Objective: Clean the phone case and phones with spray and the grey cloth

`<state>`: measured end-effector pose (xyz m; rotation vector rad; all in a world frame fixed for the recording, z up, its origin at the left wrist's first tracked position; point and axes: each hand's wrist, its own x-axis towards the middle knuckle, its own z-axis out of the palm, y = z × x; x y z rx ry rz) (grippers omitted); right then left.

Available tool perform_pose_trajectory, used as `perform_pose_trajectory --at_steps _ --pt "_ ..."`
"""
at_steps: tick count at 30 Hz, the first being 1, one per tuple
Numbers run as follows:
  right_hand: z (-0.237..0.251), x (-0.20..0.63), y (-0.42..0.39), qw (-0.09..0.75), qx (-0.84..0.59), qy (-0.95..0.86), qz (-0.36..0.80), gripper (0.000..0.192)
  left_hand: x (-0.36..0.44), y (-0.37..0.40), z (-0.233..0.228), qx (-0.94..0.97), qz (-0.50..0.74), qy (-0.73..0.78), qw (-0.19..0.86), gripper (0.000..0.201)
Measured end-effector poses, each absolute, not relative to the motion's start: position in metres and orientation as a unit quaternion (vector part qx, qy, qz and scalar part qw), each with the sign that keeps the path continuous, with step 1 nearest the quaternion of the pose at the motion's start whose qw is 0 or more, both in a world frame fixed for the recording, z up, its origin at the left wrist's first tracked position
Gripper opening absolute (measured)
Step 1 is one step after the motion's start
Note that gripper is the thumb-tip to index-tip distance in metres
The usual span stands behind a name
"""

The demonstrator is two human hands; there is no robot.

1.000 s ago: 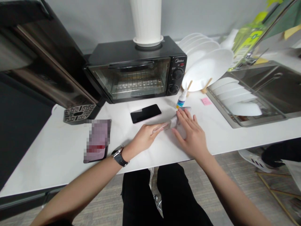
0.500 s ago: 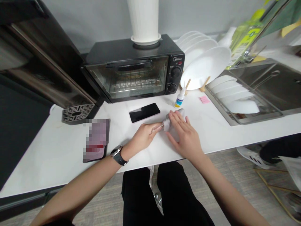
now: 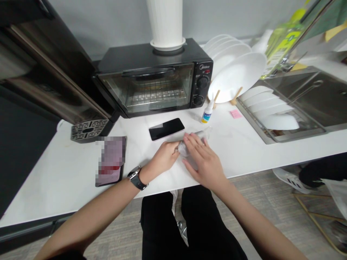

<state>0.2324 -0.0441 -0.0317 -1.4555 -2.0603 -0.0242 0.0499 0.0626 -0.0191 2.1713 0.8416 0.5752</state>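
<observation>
1. On my head feed, a thin piece (image 3: 176,148) with a glinting edge sits mid-surface (image 3: 235,153), just nearer than the black phone (image 3: 166,129); most of it is hidden.
2. Of the two hands, the left hand (image 3: 165,158) pinches its left end. The right hand (image 3: 204,162) lies flat, fingers stretched out, over a pale, crumpled cloth (image 3: 184,148).
3. I judge the work to be midway: cloth and piece are together at the hands, neither laid aside. How much is left I can't tell.
4. Just beyond the cloth, a small spray bottle (image 3: 207,112) stands upright, untouched. I read a "C" on its blue label; the rest is too small.
5. Right of it lies a pink note (image 3: 235,114), illegible to me. On the far left, a device (image 3: 110,160) has its screen pixelated.
6. Farther back, the toaster oven (image 3: 154,88) reads "Midea".
</observation>
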Motion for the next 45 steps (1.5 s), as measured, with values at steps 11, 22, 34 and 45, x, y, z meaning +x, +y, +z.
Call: perform_pose_trajectory --at_steps 11,22,34,45 --pt "-0.033 0.205 -0.050 0.290 -0.532 -0.796 0.007 0.091 0.049 0.064 -0.027 0.844 0.218 0.335 0.358 0.032" --pt "-0.038 0.268 -0.036 0.296 -0.623 -0.722 -0.052 0.086 0.057 0.062 -0.025 0.822 0.250 0.297 0.416 0.036" --pt "-0.025 0.249 -0.046 0.274 -0.560 -0.781 -0.018 0.080 0.052 0.064 -0.025 0.844 0.225 0.320 0.367 0.028" --pt "-0.029 0.200 -0.053 0.296 -0.523 -0.800 0.000 0.086 0.050 0.064 -0.026 0.838 0.214 0.334 0.375 0.029"
